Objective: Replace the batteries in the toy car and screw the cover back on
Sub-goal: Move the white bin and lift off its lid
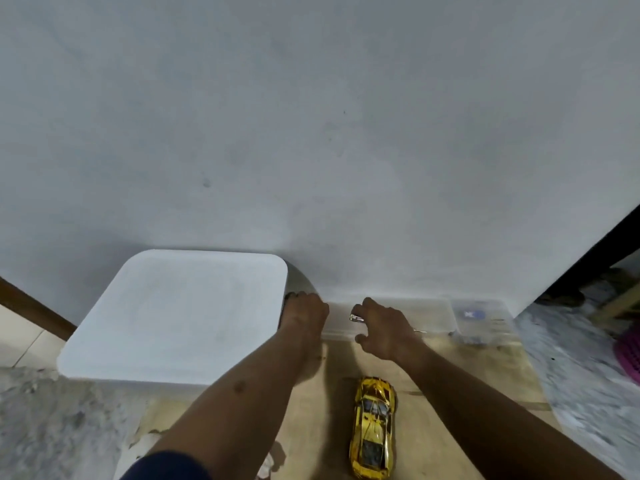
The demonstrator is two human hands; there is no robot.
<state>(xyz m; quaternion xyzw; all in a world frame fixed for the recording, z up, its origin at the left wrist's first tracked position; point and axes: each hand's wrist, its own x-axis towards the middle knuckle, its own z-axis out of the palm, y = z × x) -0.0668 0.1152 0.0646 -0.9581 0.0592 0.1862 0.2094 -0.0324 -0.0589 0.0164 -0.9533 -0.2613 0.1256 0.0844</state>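
The yellow toy car (373,427) lies wheels down on the cardboard sheet (450,368) at the bottom centre, nose toward the wall, with neither hand touching it. My right hand (384,329) hovers over a clear plastic box (436,317) by the wall. It grips a thin shiny metal tool (356,318) whose other end pokes out past the wrist side. My left hand (304,315) is at the right edge of a white bin lid (180,313) with its fingers curled down. Whether they hold anything is hidden. No batteries or cover are visible.
A second clear box (481,320) with blue contents stands right of the first. The grey wall (311,133) rises right behind the boxes. Rough concrete floor (52,427) lies left and right of the cardboard. A pink object (628,355) sits at the right edge.
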